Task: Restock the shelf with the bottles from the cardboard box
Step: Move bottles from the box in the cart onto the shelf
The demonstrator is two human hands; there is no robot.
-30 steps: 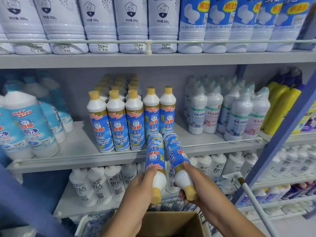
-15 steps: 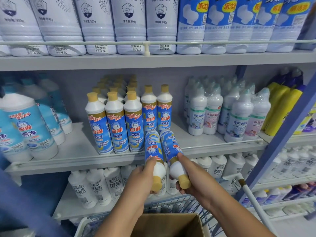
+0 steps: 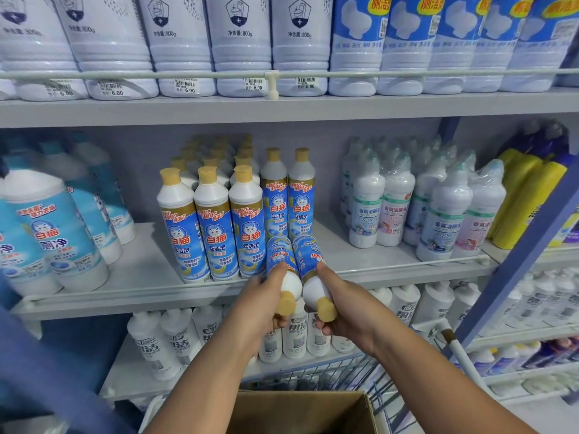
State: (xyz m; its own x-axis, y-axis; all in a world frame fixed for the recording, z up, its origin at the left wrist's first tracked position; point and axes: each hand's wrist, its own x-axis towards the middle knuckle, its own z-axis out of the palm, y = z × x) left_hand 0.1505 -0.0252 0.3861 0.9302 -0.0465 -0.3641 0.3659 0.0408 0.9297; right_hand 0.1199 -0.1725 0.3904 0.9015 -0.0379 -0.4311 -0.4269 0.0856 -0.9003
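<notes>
My left hand (image 3: pixel 261 303) grips a white bottle with a blue label and yellow cap (image 3: pixel 282 261) by its neck, base pointing toward the shelf. My right hand (image 3: pixel 343 308) grips a second identical bottle (image 3: pixel 308 256) the same way, right beside the first. Both bases are at the front edge of the middle shelf (image 3: pixel 141 270), in front of two upright bottles of the same kind (image 3: pixel 288 202). Several more of them (image 3: pixel 213 227) stand in rows to the left. The open cardboard box (image 3: pixel 300 413) sits below my forearms.
Larger blue-and-white bottles (image 3: pixel 53 236) stand on the left of the middle shelf, wrapped white bottles (image 3: pixel 438 211) on the right. A wire rail (image 3: pixel 407 264) runs along the shelf front. The box rests in a wire cart (image 3: pixel 344 375). A blue ladder rail (image 3: pixel 529 242) slants on the right.
Both hands have carried their bottles up and forward, from below the shelf edge to the shelf front next to the standing row.
</notes>
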